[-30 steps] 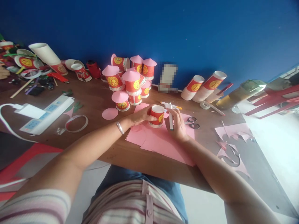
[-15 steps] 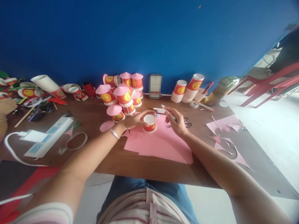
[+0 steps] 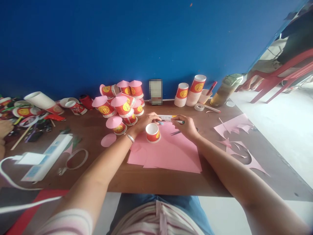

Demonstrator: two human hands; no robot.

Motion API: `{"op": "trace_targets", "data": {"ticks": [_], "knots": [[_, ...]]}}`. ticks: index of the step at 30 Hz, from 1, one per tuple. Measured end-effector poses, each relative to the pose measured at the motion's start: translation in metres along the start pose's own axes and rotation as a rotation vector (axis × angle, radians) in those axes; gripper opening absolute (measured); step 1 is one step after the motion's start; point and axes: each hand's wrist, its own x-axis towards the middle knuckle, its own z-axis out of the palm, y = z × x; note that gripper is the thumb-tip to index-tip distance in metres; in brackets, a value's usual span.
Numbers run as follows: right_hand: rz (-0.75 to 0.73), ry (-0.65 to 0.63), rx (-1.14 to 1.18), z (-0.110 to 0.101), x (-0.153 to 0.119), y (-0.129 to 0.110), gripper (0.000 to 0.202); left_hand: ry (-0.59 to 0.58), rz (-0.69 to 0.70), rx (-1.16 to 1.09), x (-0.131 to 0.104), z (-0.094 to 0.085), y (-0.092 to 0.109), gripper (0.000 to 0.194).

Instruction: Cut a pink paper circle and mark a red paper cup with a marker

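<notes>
My right hand (image 3: pixel 187 126) grips a slim white marker (image 3: pixel 180 121) with a green end, held nearly level above the paper. My left hand (image 3: pixel 149 120) is just behind a paper cup (image 3: pixel 153 133), its fingers drawn together near a small light-blue piece (image 3: pixel 160 123). What those fingers pinch is too small to make out. The cup wears a red band with a yellow emblem and stands mouth up on stacked pink paper (image 3: pixel 171 150). A white printed item (image 3: pixel 167 117) with an orange part lies between my hands. Scissors (image 3: pixel 176 133) rest beside my right hand, partly hidden.
Red cups with pink cone tops (image 3: pixel 120 100) are piled at back left. Stacked cups (image 3: pixel 183 90), a tape roll (image 3: pixel 199 107) and a bottle (image 3: pixel 226 89) stand at back right. Pink scraps (image 3: pixel 255 163) lie right, a power strip (image 3: pixel 52 155) left. Another person's hand (image 3: pixel 5 130) shows far left.
My left hand has let go of the cup and reached past it to the far edge of the paper. The marker in my right hand has swung from slanted to nearly level. The view has shifted slightly.
</notes>
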Motion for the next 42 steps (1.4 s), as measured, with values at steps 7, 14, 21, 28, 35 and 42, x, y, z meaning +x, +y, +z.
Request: {"op": "trace_targets", "data": {"ticks": [7, 14, 21, 28, 35, 42], "knots": [[-0.031, -0.072, -0.087, -0.001, 0.004, 0.007, 0.015, 0.023, -0.051, 0.095, 0.002, 0.003, 0.003, 0.027], [-0.02, -0.084, -0.139, 0.0, 0.005, 0.013, 0.015, -0.03, -0.03, 0.12, 0.001, 0.004, -0.008, 0.011], [0.006, -0.095, -0.116, 0.0, 0.005, 0.014, 0.017, -0.011, 0.021, 0.187, -0.005, 0.002, -0.003, 0.02], [0.0, -0.12, -0.051, 0.001, 0.004, 0.012, 0.017, 0.04, 0.073, 0.108, -0.005, 0.001, -0.004, 0.017], [-0.014, -0.144, -0.036, 0.006, 0.003, 0.013, 0.017, 0.066, 0.064, 0.045, -0.007, 0.004, -0.004, 0.019], [-0.14, -0.182, -0.13, 0.003, 0.011, 0.02, 0.014, 0.063, 0.027, -0.038, -0.009, 0.003, -0.001, 0.024]]}}
